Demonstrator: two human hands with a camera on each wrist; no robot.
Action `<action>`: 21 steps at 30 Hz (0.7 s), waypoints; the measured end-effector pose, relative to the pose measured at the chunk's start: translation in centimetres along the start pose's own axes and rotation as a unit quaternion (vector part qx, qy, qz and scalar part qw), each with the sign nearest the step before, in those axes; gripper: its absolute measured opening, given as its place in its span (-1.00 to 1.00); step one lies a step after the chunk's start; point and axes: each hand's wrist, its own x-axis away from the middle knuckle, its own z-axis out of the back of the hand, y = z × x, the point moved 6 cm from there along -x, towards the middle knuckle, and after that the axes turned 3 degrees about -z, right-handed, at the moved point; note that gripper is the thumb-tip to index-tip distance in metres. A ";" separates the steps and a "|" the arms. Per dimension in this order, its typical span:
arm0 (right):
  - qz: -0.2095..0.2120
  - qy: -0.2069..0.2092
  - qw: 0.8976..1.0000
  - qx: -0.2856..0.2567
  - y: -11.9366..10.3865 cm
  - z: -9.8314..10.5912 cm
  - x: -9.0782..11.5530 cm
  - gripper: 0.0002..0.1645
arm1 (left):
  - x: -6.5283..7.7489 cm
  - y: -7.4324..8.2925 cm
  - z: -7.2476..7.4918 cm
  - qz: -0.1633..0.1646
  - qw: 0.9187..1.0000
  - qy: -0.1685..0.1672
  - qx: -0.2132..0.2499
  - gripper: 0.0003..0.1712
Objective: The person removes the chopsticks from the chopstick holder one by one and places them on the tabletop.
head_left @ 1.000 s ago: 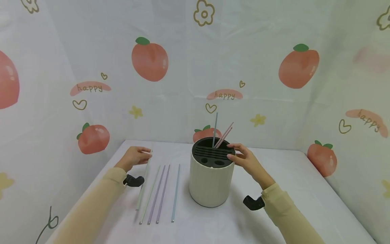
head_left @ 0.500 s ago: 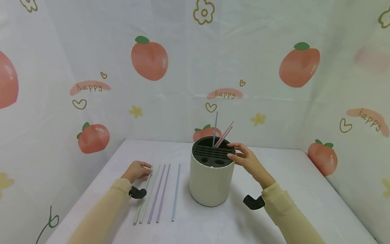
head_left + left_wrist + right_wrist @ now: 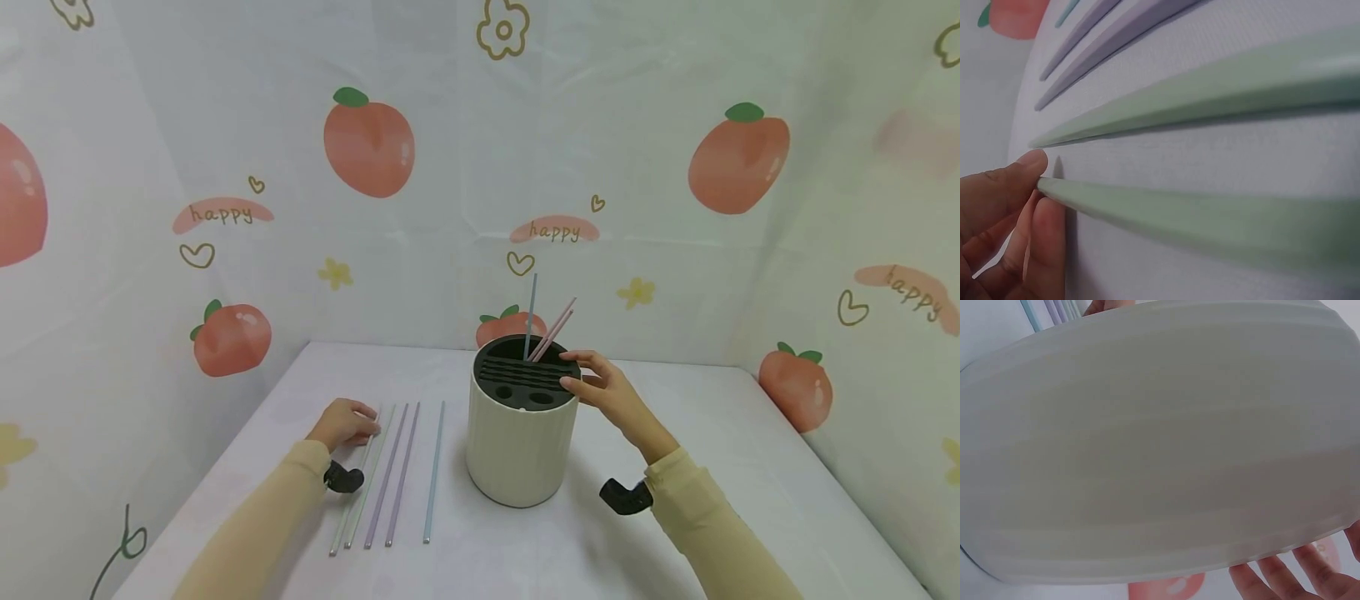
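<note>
On the left of the table, my left hand pinches the thin tip of a light green chopstick between thumb and fingers. A second green chopstick lies beside it. Two purple chopsticks and a blue chopstick are laid out to the right of these. My right hand holds the right rim of a cream utensil holder with thumb and fingers. Its black slotted insert has an open back compartment, where two pink chopsticks and one blue chopstick stand tilted.
A white cloth covers the table. Behind and at both sides hangs a white curtain printed with peaches and flowers. Each wrist wears a black camera, the left wrist camera above the green chopsticks.
My left hand has come down and nearer, lowering the raised green chopstick alongside the other ones, then shifted slightly right. The right hand and the holder stay in place.
</note>
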 end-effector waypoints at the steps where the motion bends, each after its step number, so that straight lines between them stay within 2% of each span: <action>1: 0.000 0.001 1.000 0.000 0.0 0.0 0.0 -0.44 | 0.0 0.0 0.0 0.003 1.000 0.000 0.001 -0.62; 10: -0.002 0.003 1.000 -0.001 0.0 0.0 -0.2 -0.44 | -0.4 -0.3 -0.3 0.010 1.000 -0.015 0.000 -0.59; 21: -0.003 0.003 1.000 0.000 -0.1 0.0 -0.1 -0.43 | -0.3 -0.1 -0.2 0.015 1.000 -0.008 -0.013 -0.60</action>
